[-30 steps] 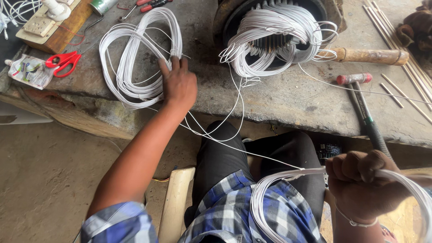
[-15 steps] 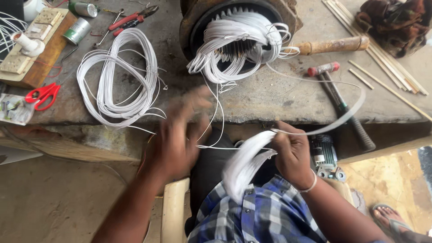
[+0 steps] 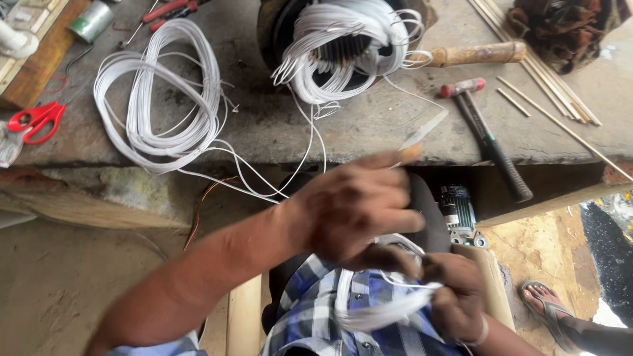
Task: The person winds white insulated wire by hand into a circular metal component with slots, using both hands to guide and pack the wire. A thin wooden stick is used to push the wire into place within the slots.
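White wire bundle (image 3: pixel 379 315), blurred, gripped by both hands (image 3: pixel 455 300), apparently; left hand (image 3: pixel 359 207) overlaps it.

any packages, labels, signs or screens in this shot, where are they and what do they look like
No signs or screens show.
Roll of tape: far left of the bench top, a round grey roll with a green band, lying on its side.
Small packet: left edge of the bench beside the red scissors, pale and clear-looking, mostly cut off.
Label on the small motor: under the bench edge, a pale patch, blurred.

Soft even daylight, faint shadows, motion-blurred hands (image 3: pixel 359 211).
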{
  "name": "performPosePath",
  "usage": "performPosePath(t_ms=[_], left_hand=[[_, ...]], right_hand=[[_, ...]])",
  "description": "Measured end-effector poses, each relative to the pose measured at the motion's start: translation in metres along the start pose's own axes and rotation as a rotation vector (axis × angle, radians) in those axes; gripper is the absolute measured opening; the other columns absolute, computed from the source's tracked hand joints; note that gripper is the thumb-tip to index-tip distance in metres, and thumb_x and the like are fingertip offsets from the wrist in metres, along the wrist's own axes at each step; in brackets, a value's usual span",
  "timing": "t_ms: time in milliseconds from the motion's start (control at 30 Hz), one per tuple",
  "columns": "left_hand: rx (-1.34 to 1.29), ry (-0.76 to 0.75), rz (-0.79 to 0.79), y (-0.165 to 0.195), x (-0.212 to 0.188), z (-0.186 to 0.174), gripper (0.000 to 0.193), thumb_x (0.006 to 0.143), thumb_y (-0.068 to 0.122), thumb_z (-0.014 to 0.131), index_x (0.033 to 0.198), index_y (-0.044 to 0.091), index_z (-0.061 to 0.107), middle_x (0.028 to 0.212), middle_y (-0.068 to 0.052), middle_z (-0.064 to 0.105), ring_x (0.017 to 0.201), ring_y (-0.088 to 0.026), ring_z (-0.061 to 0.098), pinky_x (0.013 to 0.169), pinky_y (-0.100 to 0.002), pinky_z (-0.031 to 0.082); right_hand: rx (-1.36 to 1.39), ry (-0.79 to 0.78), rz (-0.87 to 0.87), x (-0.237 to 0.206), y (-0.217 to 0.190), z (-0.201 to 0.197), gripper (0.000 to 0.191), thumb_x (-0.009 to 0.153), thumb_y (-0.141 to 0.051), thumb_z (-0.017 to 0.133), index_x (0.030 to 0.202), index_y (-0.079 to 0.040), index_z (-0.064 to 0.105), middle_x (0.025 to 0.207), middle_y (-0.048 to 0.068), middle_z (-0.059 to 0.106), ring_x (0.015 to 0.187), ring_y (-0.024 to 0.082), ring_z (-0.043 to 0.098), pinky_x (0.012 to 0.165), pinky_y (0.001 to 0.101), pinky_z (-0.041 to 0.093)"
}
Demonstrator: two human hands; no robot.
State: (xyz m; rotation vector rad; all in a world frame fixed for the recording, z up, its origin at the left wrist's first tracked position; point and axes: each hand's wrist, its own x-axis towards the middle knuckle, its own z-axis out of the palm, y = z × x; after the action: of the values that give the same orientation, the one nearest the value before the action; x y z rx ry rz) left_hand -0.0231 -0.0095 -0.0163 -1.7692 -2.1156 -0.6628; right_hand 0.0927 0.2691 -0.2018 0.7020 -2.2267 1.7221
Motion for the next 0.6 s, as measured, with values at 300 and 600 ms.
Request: performPosePath(t_ms=[300, 600], left_hand=[[-0.223, 0.207, -0.723, 0.047, -0.055, 0.028, 0.037, 0.106, 0.042, 0.053, 0.104, 0.011, 0.072, 0.082, -0.010, 0.074, 0.070, -0.022, 0.071, 0.064, -0.038, 0.056], [0.186, 0.258, -0.704, 0.047, -0.044, 0.070, 0.040, 0.106, 0.032, 0.056, 0.136, 0.005, 0.061, 0.105, -0.020, 0.072, 0.090, -0.031, 0.073, 0.070, -0.038, 0.062]], right_hand=[[0.104, 0.268, 0.273, 0.060, -0.003, 0.025, 0.036, 0.108, -0.022, 0.055, 0.078, -0.003, 0.053, 0.067, -0.005, 0.043, 0.062, 0.003, 0.037, 0.053, 0.0239, 0.030], [0.215, 0.235, 0.246, 0.076, 0.002, 0.061, 0.033, 0.108, -0.021, 0.059, 0.082, -0.002, 0.057, 0.075, -0.004, 0.050, 0.071, 0.004, 0.041, 0.060, 0.0227, 0.035]])
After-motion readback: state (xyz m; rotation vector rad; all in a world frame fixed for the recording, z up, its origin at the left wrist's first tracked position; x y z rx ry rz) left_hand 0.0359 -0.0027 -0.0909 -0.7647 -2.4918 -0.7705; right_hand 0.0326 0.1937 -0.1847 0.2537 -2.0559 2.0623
